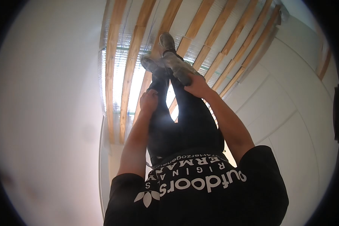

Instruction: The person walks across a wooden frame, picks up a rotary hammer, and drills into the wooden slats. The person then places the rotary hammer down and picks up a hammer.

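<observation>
My right hand [197,86] is closed around the lower end of a worn grey item [176,67], which looks like cloth or a glove. This item lies across the view of my lower legs, near my grey shoes [166,40]. Against the black trousers [196,120], my left hand [149,101] has its fingers curled in at the left leg. Whether it grips the trouser fabric or something small and dark is hidden. A black T-shirt [214,203] with white print fills the bottom of the view.
Long wooden battens [128,71] run beneath and beyond my feet, with shiny foil-like sheeting [118,79] between them. A smooth pale surface [49,94] fills the left side. Pale panels with seams [278,113] curve along the right, and a dark object [337,113] is at the right edge.
</observation>
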Demonstrator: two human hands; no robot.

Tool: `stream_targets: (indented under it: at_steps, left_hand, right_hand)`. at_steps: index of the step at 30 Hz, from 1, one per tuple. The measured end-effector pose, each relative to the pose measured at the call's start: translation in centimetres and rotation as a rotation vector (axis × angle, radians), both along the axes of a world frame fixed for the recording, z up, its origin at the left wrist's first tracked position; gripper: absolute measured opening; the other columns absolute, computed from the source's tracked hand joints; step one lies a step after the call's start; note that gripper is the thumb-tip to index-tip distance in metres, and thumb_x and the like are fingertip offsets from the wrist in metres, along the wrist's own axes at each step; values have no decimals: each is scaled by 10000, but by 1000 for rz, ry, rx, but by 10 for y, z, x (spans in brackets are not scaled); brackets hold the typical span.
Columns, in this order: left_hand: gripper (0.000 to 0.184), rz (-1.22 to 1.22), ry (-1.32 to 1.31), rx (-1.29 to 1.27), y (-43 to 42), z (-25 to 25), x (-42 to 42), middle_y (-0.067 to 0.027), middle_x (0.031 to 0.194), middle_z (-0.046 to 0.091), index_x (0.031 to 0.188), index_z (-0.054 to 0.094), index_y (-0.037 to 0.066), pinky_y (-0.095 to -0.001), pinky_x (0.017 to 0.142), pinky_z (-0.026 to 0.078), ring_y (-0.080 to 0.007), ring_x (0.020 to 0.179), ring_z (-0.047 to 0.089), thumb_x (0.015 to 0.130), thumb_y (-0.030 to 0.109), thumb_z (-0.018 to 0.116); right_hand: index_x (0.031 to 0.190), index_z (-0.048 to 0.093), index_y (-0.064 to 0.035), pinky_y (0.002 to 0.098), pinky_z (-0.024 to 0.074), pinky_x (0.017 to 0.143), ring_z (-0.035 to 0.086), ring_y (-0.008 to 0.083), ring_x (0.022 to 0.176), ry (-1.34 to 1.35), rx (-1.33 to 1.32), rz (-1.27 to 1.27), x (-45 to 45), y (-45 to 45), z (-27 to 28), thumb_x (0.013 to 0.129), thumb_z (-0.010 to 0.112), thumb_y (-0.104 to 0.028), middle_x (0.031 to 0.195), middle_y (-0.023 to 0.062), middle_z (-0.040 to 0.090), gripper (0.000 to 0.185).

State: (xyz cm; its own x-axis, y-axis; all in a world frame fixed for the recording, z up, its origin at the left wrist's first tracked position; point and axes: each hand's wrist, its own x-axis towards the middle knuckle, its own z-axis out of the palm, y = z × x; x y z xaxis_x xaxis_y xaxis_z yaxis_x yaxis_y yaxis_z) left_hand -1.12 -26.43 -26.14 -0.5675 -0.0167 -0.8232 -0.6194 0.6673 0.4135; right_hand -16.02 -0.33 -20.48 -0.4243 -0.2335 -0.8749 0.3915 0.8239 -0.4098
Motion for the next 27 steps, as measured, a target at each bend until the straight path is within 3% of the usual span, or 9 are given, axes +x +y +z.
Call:
stream_targets:
  at_steps: [2, 5, 7, 9, 12, 13, 21, 25, 27]
  left_hand:
    - [245, 12, 0, 15, -16, 6, 3, -181, 1162, 752, 1102, 771, 79, -493, 987, 542, -385, 1099, 696, 962, 187, 602]
    - [301, 91, -95, -27, -54, 51, -16, -190, 1256, 724, 1208, 744, 45, -438, 1031, 535, -356, 1162, 693, 975, 183, 611]
    - [294, 163, 135, 16, -104, 53, 18, -179, 1281, 720, 1206, 742, 38, -399, 1029, 538, -347, 1175, 694, 974, 152, 602]
    - [285, 55, 41, -143, -129, 116, -2, -182, 1247, 741, 1186, 745, 41, -408, 995, 561, -341, 1151, 717, 977, 160, 591]
    - [287, -3, 156, -213, -173, 157, 15, -184, 1178, 763, 1197, 740, 60, -430, 965, 582, -355, 1100, 735, 1000, 174, 564]
    - [286, 25, 59, -229, -188, 159, 20, -190, 1146, 765, 1197, 745, 70, -427, 938, 591, -330, 1075, 742, 1006, 182, 564]
    - [335, 207, 54, 96, -143, 207, -87, -141, 1075, 752, 1274, 699, -7, -315, 847, 596, -218, 940, 746, 1023, 159, 553]
    - [368, -183, 114, 77, -125, 215, -189, -175, 1126, 755, 1316, 677, -24, -347, 865, 589, -233, 944, 745, 1028, 191, 597]
    - [374, -245, 184, 137, -136, 204, -233, -186, 1142, 755, 1328, 672, -24, -364, 861, 585, -237, 943, 746, 1032, 194, 601]
  right_hand:
    - [1377, 659, -86, 447, 560, 986, 718, 389, 1125, -34, -1, -148, -7, 24, 28, 799, 748, -259, 1194, 222, 745, 609]
    - [1373, 657, -75, 442, 562, 989, 717, 383, 1142, 60, 31, -277, 13, 58, 50, 806, 744, -256, 1185, 225, 747, 601]
    - [1356, 663, -68, 446, 565, 986, 720, 379, 1145, 74, 91, -352, 19, 71, 71, 800, 758, -289, 1178, 241, 748, 606]
    - [1336, 674, -66, 453, 566, 979, 724, 375, 1140, 98, 192, -367, 45, 100, 66, 794, 770, -311, 1170, 243, 752, 603]
    - [1301, 693, -65, 454, 573, 952, 735, 377, 1107, 12, 238, -584, 43, 131, 106, 796, 780, -349, 1150, 238, 759, 586]
    - [1291, 699, -60, 453, 576, 941, 739, 377, 1095, 17, 236, -644, 44, 143, 113, 799, 780, -354, 1137, 237, 762, 579]
    - [1194, 736, -13, 430, 599, 840, 774, 331, 958, 130, 306, -935, 117, 182, 166, 818, 780, -368, 1004, 214, 780, 519]
    - [1143, 748, 7, 400, 597, 792, 769, 255, 836, 93, 276, -1155, 144, 164, 207, 807, 789, -356, 907, 165, 779, 497]
    - [1108, 760, 1, 373, 591, 748, 747, 196, 752, 172, 288, -1239, 172, 151, 216, 802, 788, -338, 826, 123, 764, 458]
